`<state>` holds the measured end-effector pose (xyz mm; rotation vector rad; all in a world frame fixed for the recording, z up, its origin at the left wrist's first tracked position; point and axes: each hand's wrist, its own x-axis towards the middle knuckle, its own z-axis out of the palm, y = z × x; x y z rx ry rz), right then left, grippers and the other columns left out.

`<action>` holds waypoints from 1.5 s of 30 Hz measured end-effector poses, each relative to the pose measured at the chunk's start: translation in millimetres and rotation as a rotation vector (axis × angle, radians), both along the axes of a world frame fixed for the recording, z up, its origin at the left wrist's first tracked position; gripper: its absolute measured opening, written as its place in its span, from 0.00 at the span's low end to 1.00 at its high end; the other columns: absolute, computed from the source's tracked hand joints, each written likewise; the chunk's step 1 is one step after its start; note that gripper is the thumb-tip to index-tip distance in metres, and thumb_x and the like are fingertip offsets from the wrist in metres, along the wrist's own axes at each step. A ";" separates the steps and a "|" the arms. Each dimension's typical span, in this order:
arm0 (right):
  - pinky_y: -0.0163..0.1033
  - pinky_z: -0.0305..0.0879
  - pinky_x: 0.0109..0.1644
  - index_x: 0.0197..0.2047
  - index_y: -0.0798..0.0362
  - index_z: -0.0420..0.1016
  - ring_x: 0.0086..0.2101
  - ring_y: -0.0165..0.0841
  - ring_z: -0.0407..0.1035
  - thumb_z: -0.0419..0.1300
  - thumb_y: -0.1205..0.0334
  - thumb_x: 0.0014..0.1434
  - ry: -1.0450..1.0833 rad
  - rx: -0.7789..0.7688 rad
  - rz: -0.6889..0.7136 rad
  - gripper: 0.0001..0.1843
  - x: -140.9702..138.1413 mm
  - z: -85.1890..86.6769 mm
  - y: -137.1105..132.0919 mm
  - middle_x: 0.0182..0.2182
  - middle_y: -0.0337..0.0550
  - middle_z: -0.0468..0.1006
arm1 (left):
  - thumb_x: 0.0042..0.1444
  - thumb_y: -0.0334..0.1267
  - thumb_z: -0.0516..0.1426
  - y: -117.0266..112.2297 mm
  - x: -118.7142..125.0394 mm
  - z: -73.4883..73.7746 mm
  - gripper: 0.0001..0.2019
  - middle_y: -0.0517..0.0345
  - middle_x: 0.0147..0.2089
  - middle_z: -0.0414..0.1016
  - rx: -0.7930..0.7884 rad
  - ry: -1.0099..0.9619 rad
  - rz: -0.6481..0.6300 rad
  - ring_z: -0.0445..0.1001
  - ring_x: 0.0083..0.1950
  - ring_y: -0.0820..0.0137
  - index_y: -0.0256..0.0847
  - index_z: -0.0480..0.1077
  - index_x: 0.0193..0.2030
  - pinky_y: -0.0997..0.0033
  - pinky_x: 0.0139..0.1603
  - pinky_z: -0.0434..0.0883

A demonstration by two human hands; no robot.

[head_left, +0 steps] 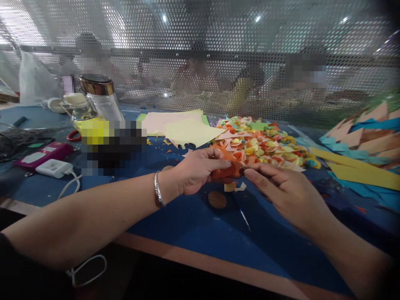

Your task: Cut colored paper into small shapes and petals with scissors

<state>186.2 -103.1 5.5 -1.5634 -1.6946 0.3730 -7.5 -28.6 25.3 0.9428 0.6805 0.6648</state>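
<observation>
My left hand (200, 171), with a silver bangle on the wrist, is closed around an orange piece of paper (226, 168) held just above the blue table top (187, 225). My right hand (281, 189) comes in from the right, its fingertips pinched on the same orange paper at its right edge. Just behind both hands lies a heap of small rolled paper pieces (262, 143) in orange, yellow, pink and green. A thin metal tool (245, 218) lies on the table below the hands, next to a round brown disc (217, 200).
Pale yellow and pink paper sheets (181, 125) lie behind the hands. A glass jar with a gold lid (100, 98), a pink device (43, 154) and a white charger (53, 168) stand at left. Yellow, blue and tan paper strips (362, 158) lie at right. A perforated screen (218, 54) backs the table; people sit behind it.
</observation>
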 end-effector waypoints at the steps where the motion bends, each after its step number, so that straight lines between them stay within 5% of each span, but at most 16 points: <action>1: 0.38 0.76 0.34 0.39 0.48 0.86 0.34 0.39 0.81 0.60 0.42 0.63 -0.009 0.007 0.007 0.20 -0.1 0.3 -0.2 0.36 0.44 0.87 | 0.61 0.23 0.60 0.1 -0.1 0.2 0.12 0.61 0.28 0.76 -0.004 -0.003 -0.001 0.79 0.31 0.73 0.37 0.65 0.30 0.67 0.41 0.77; 8: 0.38 0.75 0.35 0.36 0.48 0.85 0.32 0.37 0.80 0.59 0.44 0.64 -0.046 0.035 0.035 0.20 -1.2 3.7 0.3 0.35 0.44 0.87 | 0.61 0.24 0.61 -0.1 -0.2 0.2 0.12 0.61 0.29 0.76 -0.010 -0.016 -0.013 0.79 0.32 0.73 0.38 0.64 0.30 0.62 0.46 0.78; 45: 0.39 0.73 0.32 0.33 0.48 0.82 0.28 0.36 0.78 0.58 0.43 0.65 -0.037 0.013 0.062 0.20 -3.6 7.1 -2.3 0.30 0.42 0.85 | 0.52 0.31 0.69 2.5 -2.6 -7.6 0.10 0.62 0.30 0.75 0.236 0.082 -0.007 0.71 0.31 0.78 0.36 0.72 0.28 0.73 0.38 0.67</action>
